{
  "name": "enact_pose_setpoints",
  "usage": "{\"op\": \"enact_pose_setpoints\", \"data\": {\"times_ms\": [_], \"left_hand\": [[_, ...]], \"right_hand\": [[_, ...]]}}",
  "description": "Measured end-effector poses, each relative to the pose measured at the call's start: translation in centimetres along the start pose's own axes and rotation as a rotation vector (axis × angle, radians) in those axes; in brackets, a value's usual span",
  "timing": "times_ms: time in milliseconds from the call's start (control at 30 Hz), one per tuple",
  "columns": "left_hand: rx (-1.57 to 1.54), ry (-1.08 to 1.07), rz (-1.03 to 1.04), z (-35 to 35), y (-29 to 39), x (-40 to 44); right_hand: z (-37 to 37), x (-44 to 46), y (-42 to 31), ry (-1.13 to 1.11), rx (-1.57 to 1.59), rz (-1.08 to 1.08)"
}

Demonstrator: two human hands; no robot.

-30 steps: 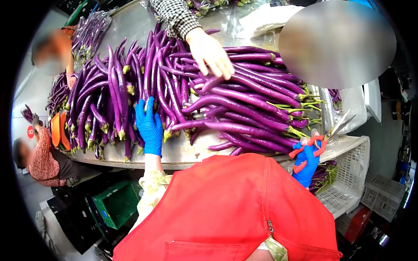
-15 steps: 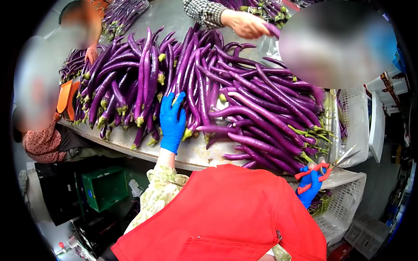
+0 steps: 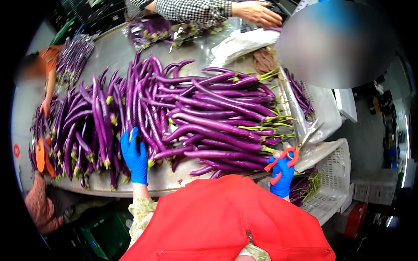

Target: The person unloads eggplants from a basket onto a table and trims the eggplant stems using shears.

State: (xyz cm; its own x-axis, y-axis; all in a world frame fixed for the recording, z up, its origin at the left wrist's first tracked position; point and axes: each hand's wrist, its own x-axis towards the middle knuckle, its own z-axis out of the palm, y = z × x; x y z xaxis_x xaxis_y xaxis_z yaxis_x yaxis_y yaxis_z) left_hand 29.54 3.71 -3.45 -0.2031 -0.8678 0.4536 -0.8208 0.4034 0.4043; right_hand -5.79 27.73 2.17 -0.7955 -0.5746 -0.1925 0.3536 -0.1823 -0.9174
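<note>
We see our left hand in a blue glove, palm down on the long purple eggplants; its fingers are nearly straight and a little spread, and they lie on the near ends of a few; we cannot tell if the tips press hard, but a flat hand like that may help the heap not to roll. Our right hand, gloved in blue too, is curled round the red handles of the scissors; the blades point up and away from us, perhaps so that they stay clear of our body; they touch no eggplant that we can see.

The eggplants lie in a big heap on the metal table; on the right side they lie sideways, with their green stems all on one side, maybe so the stems are easy to reach; on the left side most lie pointing away from us, with many stem ends near our edge.

Just below the right hand is a white crate, with more eggplants in it; it sits by the table's edge, likely to be close by; across the table a co-worker's hand reaches out of a checked sleeve.
</note>
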Motion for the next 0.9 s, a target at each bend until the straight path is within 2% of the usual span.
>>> {"op": "enact_pose_setpoints", "data": {"times_ms": [400,733,867,900], "left_hand": [[-0.003,-0.01,0.117,0.1,0.4,0.5],[-0.02,-0.076,0.068,-0.2,0.2,0.4],[-0.049,0.099,-0.031,-0.1,0.3,-0.4],[-0.022,0.146,0.007,-0.8,1.5,-0.3]], "right_hand": [[-0.4,0.2,-0.4,0.047,0.018,0.076],[-1.5,0.1,-0.4,0.094,-0.002,-0.038],[-2.3,-0.2,-0.8,0.086,0.002,-0.12],[-2.4,-0.3,-0.8,0.101,0.014,-0.119]]}}
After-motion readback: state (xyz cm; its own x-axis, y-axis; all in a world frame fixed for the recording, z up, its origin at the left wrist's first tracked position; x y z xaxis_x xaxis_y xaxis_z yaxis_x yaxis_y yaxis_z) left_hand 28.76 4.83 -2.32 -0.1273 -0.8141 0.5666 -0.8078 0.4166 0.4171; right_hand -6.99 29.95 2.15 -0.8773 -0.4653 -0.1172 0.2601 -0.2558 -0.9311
